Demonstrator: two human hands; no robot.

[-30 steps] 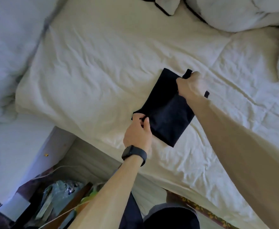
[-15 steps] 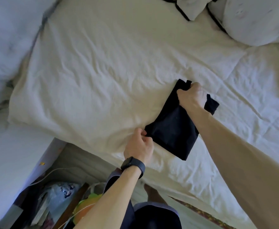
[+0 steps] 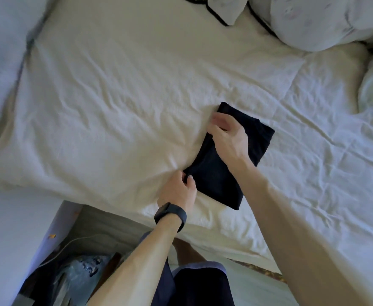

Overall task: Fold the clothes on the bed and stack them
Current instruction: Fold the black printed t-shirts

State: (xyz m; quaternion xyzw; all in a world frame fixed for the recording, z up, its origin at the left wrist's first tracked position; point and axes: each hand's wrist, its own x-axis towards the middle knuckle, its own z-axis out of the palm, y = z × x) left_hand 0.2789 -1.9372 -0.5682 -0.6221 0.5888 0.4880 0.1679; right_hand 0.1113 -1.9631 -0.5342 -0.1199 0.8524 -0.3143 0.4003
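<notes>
A folded black fabric garment [image 3: 217, 181] lies on the wrinkled white bed sheet [image 3: 115, 102]. The left hand [image 3: 178, 192], a black watch [image 3: 170, 214] on its wrist, pinches the garment's near left corner. The right hand [image 3: 228, 139] curls blurred fingers round its left edge.

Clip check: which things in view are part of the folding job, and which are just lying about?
In the job: black garment, part-folded on the bed sheet; left hand pinching its near corner; right hand over it, grip blurred.
Lying about: pillows, wristwatch, floor clutter.
</notes>
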